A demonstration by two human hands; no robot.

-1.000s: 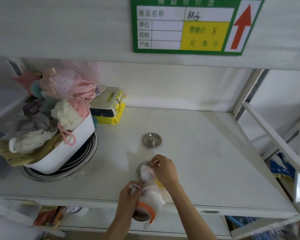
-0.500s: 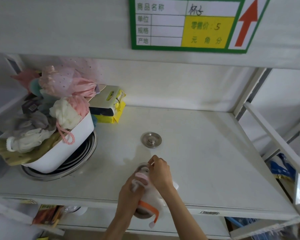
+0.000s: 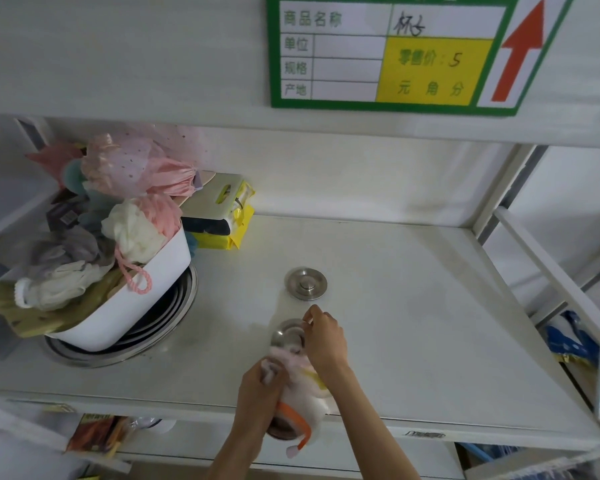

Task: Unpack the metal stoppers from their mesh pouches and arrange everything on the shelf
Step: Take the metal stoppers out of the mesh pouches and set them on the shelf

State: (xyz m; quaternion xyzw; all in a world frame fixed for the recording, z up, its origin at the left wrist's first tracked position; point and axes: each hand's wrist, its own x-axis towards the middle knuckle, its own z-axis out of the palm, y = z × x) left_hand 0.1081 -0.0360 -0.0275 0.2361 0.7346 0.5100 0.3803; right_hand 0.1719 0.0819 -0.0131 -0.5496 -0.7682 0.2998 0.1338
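One bare metal stopper (image 3: 305, 283) lies flat on the white shelf (image 3: 413, 323), a little behind my hands. My right hand (image 3: 324, 337) pinches the rim of a second metal stopper (image 3: 286, 335) that has come partly out of its white mesh pouch (image 3: 305, 393). My left hand (image 3: 262, 386) grips the pouches near the shelf's front edge; an orange band (image 3: 293, 415) hangs from them and another metal piece (image 3: 278, 427) shows below.
A white tub (image 3: 129, 303) heaped with bath puffs and cloths sits in a steel basin (image 3: 153, 336) at the left. Yellow packets (image 3: 222, 216) are stacked behind it. A green price sign (image 3: 395, 53) hangs on the upper shelf. White frame bars run down the right side.
My right hand has drawn the stopper forward out of the mesh pouch, so its metal rim now shows. My left hand has stayed on the pouches at the shelf's edge.
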